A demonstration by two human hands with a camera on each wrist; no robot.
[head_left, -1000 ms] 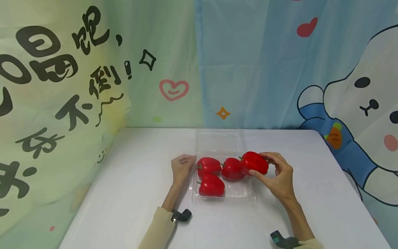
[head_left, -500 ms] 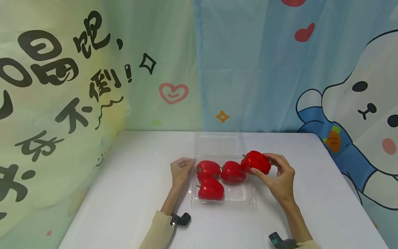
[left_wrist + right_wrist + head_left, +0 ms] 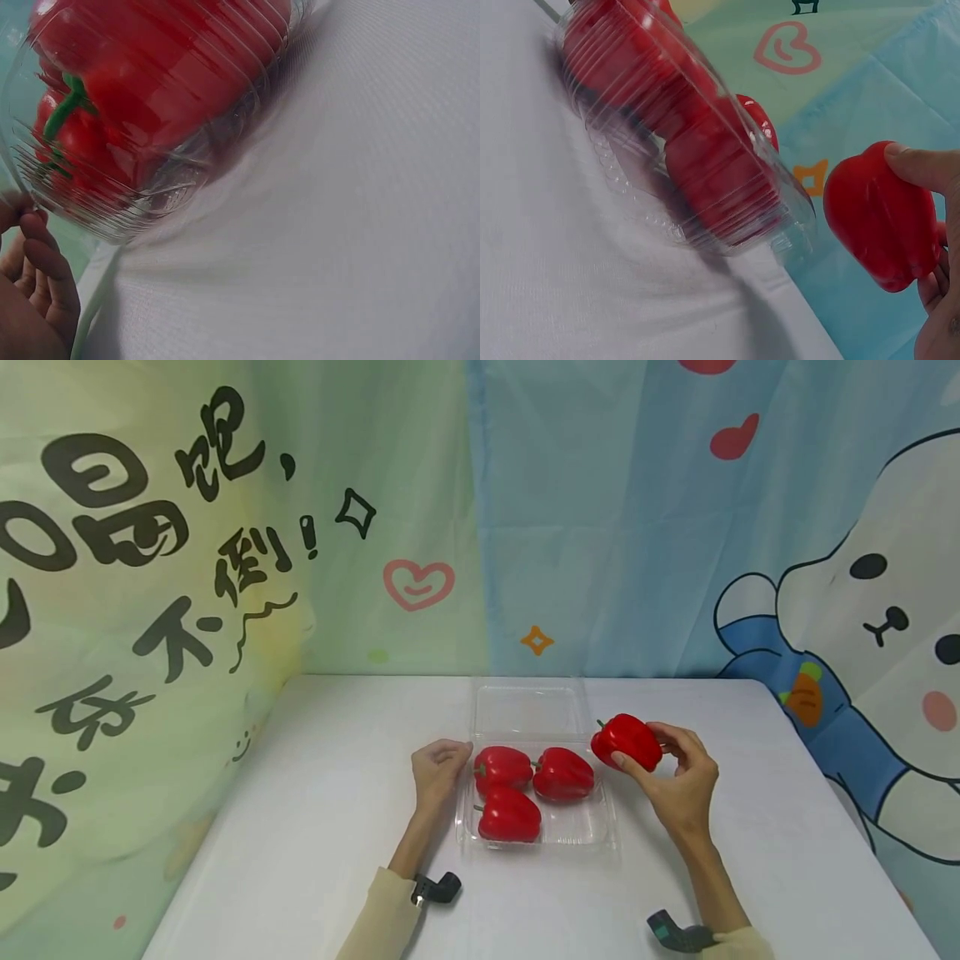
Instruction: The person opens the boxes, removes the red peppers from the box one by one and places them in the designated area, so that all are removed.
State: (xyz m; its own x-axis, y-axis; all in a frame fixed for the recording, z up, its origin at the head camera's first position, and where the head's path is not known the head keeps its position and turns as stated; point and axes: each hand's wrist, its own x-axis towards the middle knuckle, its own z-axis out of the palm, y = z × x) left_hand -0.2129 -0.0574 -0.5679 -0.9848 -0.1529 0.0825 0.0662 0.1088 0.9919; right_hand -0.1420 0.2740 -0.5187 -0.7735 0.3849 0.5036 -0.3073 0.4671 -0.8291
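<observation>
A clear plastic clamshell box (image 3: 573, 837) lies with its lid (image 3: 531, 708) folded back, and three red bell peppers sit in it: one at the back left (image 3: 504, 767), one at the front left (image 3: 509, 816), one at the back right (image 3: 564, 774). My left hand (image 3: 438, 772) pinches the box's rim at its left back corner; the left wrist view shows thumb and finger meeting on the edge. Off the box's right side, my right hand (image 3: 681, 781) grips another red bell pepper (image 3: 627, 742) between thumb and fingers, raised and apart from the box.
A white-covered table (image 3: 337, 793) carries the box. Behind it hangs a printed curtain (image 3: 570, 527). Each wrist wears a dark camera, one on the left wrist (image 3: 437, 887) and one on the right (image 3: 678, 933).
My right hand has moved right and slightly up with its pepper, away from above the back right pepper to beyond the box's side. The left hand stays at the rim.
</observation>
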